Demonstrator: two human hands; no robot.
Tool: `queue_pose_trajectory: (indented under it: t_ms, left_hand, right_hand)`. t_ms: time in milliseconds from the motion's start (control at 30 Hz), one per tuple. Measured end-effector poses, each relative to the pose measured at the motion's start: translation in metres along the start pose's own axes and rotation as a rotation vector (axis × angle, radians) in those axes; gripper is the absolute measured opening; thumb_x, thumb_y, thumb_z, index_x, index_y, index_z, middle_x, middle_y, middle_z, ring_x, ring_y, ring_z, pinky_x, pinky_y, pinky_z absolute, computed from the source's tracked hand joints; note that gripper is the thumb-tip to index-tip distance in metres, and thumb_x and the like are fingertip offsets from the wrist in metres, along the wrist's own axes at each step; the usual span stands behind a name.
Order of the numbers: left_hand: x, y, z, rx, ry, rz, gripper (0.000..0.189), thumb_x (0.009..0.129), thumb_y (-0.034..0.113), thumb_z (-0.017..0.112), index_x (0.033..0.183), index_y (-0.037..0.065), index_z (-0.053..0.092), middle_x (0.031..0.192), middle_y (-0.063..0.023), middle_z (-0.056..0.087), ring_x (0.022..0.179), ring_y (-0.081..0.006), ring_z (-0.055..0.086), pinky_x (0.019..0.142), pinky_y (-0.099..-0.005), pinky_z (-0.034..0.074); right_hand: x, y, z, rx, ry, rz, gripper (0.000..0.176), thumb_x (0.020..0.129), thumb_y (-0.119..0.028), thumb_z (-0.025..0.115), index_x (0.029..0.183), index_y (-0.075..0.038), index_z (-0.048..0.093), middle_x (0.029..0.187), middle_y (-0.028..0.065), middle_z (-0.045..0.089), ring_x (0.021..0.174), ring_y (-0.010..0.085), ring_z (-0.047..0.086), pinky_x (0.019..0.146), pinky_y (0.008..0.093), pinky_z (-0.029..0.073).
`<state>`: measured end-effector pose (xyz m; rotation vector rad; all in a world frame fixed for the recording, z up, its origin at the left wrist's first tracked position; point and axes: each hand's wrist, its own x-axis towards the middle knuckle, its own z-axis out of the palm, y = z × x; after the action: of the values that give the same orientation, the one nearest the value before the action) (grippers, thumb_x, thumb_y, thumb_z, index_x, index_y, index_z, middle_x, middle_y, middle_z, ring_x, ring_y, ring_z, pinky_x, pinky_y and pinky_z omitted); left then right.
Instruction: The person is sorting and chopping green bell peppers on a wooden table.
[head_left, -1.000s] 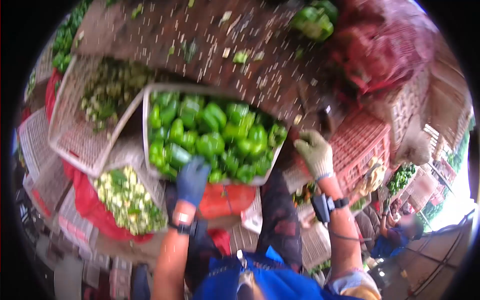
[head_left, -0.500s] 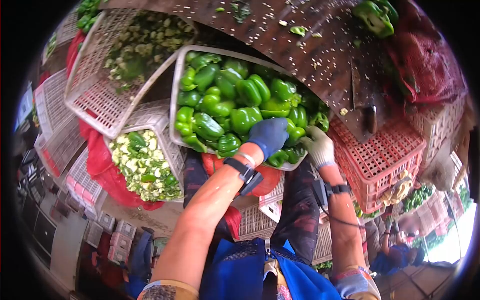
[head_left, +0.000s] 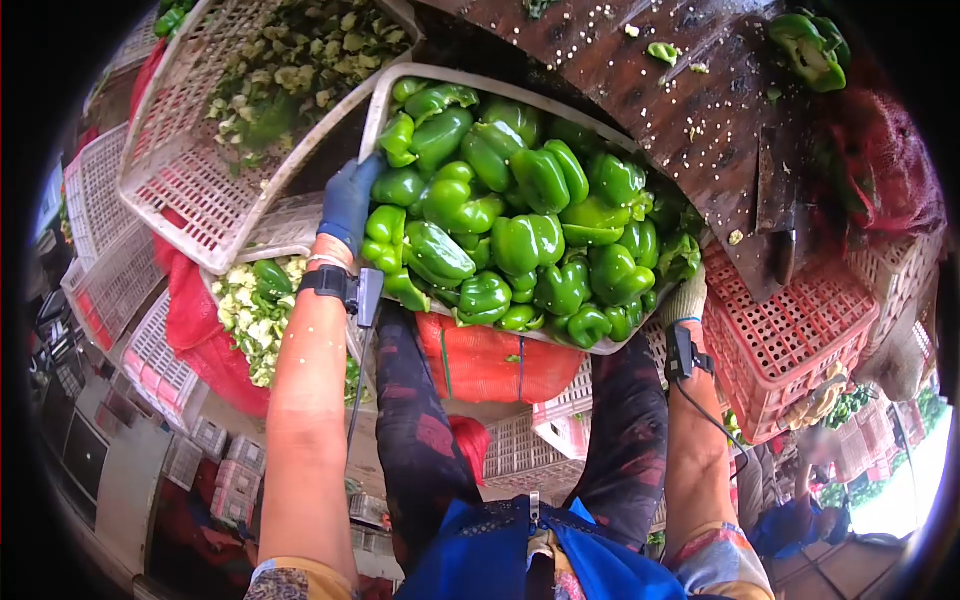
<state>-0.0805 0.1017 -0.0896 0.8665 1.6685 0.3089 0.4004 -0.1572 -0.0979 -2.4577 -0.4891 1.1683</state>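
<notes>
A white plastic crate [head_left: 400,85] heaped with green bell peppers [head_left: 520,230] rests over my knees. My left hand [head_left: 349,200], in a blue glove, grips the crate's left rim. My right hand [head_left: 686,296], in a pale knit glove, holds the crate's right corner from below, mostly hidden by the peppers and the rim. Both wrists carry black strapped devices.
A white crate [head_left: 180,190] of pepper cores stands at upper left. A red sack [head_left: 200,330] holds pale cut scraps. A wooden board [head_left: 700,110] carries seeds, a knife [head_left: 778,215] and peppers [head_left: 812,45]. A red crate [head_left: 790,330] sits right; another person is at lower right.
My left hand moved from the peppers in the middle of the crate to its left rim. My right hand slid under the right corner. The crate appears closer and higher in view.
</notes>
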Motion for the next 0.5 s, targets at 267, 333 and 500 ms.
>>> queue_pose_trajectory:
  t_ms: [267, 333, 500]
  left_hand:
    - [0.014, -0.017, 0.002, 0.127, 0.092, 0.114, 0.056, 0.097, 0.05, 0.061, 0.104, -0.005, 0.071, 0.088, -0.0097, 0.07, 0.082, -0.0149, 0.058, 0.077, -0.0365, 0.049]
    - [0.006, -0.005, 0.003, 0.152, 0.084, 0.114, 0.055, 0.097, 0.049, 0.061, 0.102, -0.005, 0.072, 0.089, -0.0059, 0.07, 0.082, -0.0135, 0.058, 0.076, -0.0349, 0.049]
    - [0.032, -0.042, -0.014, 0.583, 0.081, 0.455, 0.043, 0.103, 0.042, 0.054, 0.109, 0.003, 0.072, 0.094, -0.0157, 0.073, 0.084, -0.0234, 0.066, 0.077, -0.0376, 0.051]
  right_hand:
    - [0.014, 0.031, 0.025, -0.114, 0.273, -0.177, 0.026, 0.097, -0.028, 0.062, 0.114, -0.009, 0.065, 0.098, 0.0131, 0.072, 0.082, 0.0326, 0.07, 0.071, 0.0445, 0.057]
    - [0.012, 0.037, 0.026, -0.3, 0.281, -0.233, 0.021, 0.096, -0.024, 0.062, 0.112, -0.01, 0.064, 0.094, 0.0141, 0.071, 0.081, 0.0363, 0.071, 0.066, 0.0464, 0.056]
    - [0.021, 0.037, 0.033, -0.381, 0.4, -0.34, 0.015, 0.101, -0.019, 0.053, 0.109, -0.011, 0.063, 0.089, 0.0172, 0.071, 0.079, 0.0385, 0.071, 0.062, 0.0481, 0.056]
